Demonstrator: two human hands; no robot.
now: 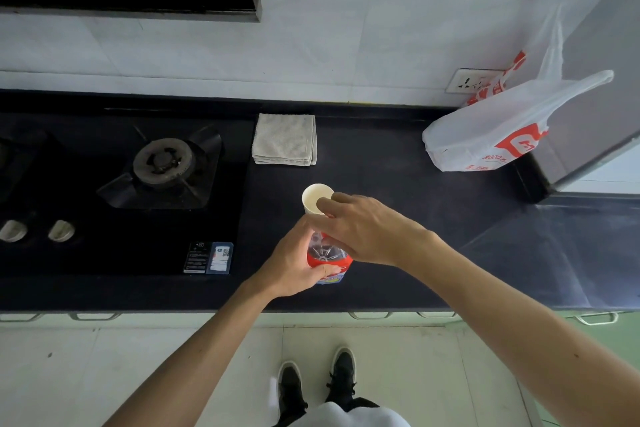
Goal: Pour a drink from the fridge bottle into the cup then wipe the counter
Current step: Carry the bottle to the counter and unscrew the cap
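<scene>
**Figure: Both hands on the bottle at the counter**

We are looking down at a dark counter (381,163), where a clear plastic bottle (327,256) with a red label is standing upright near the front edge. Our left hand (294,269) is wrapping its fingers and thumb around the labelled body of the bottle and clamping it. Our right hand (363,229) is arching over the top of the bottle with its fingers curling down around the neck. The cap is hidden beneath this hand, so we cannot tell whether it is on or off.

Just behind the bottle, a white paper cup (313,199) is standing upright with its mouth open toward us. The right fingertips are overlapping its near rim in this view, but we cannot tell whether they are touching it. Farther behind the bottle, toward the wall, a folded grey cloth (284,139) is lying flat, apart from the cup.

To the left of the bottle, a gas stove (162,159) is sitting in the counter, with two knobs (14,230) along its front and a sticker (209,257) at the corner nearest the bottle. Well to the right of the bottle and behind it, a white plastic bag (485,135) with red print is resting against the wall, partly covering a wall socket (467,80). In front of the bottle, past the counter edge, our black shoes (343,371) are standing on a pale tiled floor (138,357).
</scene>
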